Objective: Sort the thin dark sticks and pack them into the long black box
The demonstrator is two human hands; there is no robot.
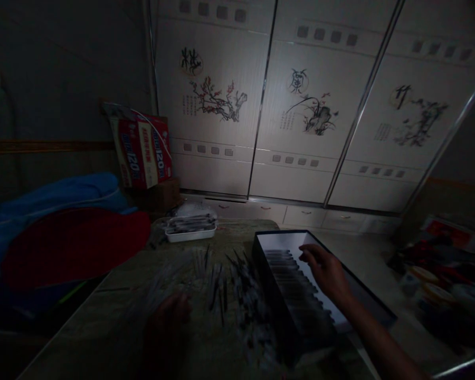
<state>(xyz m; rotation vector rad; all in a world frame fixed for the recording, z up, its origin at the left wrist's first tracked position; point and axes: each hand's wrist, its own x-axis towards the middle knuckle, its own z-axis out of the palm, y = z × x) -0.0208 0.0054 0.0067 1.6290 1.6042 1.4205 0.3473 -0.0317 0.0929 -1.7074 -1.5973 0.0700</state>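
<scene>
My right hand point(326, 272) is above a long dark-rimmed box point(362, 295) with a white inside. Its fingers are bent, with a small gap at the tips and nothing visible in them. Thin dark pen-like sticks point(296, 285) lie side by side in a row along the box. Low over the table, my left hand point(169, 315) is in deep shadow with its fingers curled; what they hold, if anything, is hidden. Beside it are loose dark sticks point(217, 285) and a blurred heap of clear slips point(154, 287). A larger pile of dark-and-clear pieces point(251, 301) lies against the box.
On the table's point(122, 311) far side stands a white tray point(192, 235) filled with similar thin pieces. Blue cloth point(63, 195) and a red round item point(75, 248) are at the left. A red-and-white package point(144, 150) stands before the sliding-door wardrobe point(301, 184). Assorted items point(439, 285) sit at right.
</scene>
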